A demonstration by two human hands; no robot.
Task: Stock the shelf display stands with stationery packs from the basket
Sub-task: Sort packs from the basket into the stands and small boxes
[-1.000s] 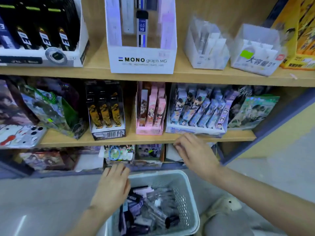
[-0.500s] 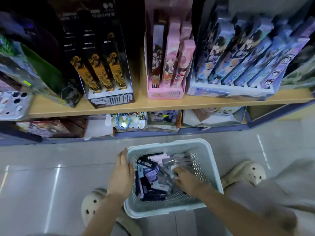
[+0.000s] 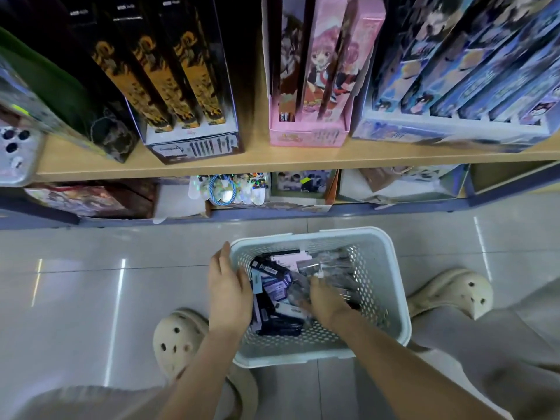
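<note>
Your left hand [image 3: 228, 294] clasps the left rim of the basket [image 3: 306, 234], thumb inside the wall and fingers outside. Your right hand [image 3: 325, 301] is down inside the basket on the jumbled stationery packs [image 3: 272, 286]. Its fingers are blurred, so I cannot tell whether it holds one. The basket sits on the floor [image 3: 91, 268] between your feet, below the shelf [image 3: 272, 160]. On that shelf stand a black display stand [image 3: 194, 144], a pink one [image 3: 306, 136] and a blue one [image 3: 448, 131].
</note>
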